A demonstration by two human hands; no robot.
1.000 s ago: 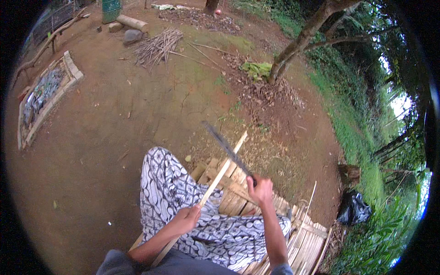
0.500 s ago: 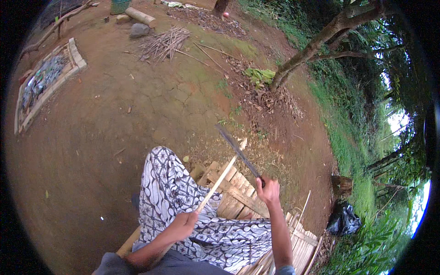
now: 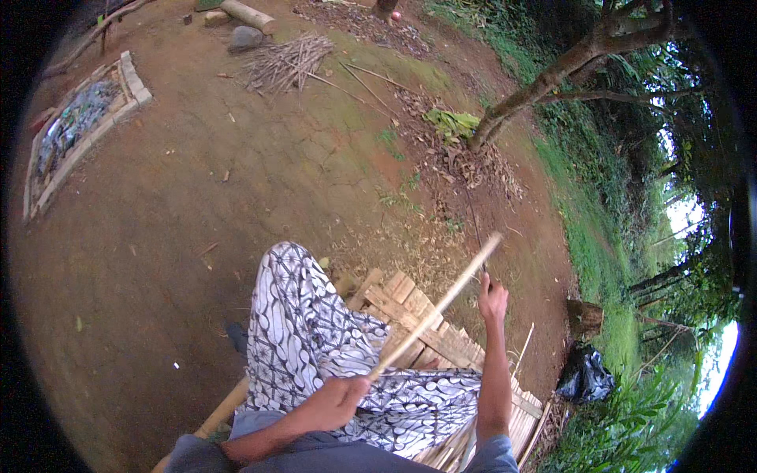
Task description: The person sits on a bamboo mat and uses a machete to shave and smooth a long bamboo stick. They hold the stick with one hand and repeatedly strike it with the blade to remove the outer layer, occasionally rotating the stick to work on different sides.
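Observation:
My left hand (image 3: 339,398) is closed round the lower end of a long pale bamboo strip (image 3: 434,311). The strip slants up and to the right, across my patterned cloth and over the slatted bench. By its far end, my right hand (image 3: 493,299) grips the handle of a long-bladed knife (image 3: 476,223). The dark blade is turned nearly edge-on and shows as a thin line beyond the strip. Whether blade and strip touch, I cannot tell. A black-and-white patterned cloth (image 3: 300,331) covers my legs.
The slatted bench (image 3: 406,303) lies under me, with pale shavings (image 3: 394,248) on the soil beyond. To the right are a black plastic bag (image 3: 586,374) and a stump (image 3: 585,318). A tree (image 3: 520,102) leans farther off. A stick pile (image 3: 290,61) lies ahead.
Both hands have shifted, the left with the strip to the right, the right with the knife up and right. The strip's far end moved right; the blade swung from slanting left to nearly upright, edge-on.

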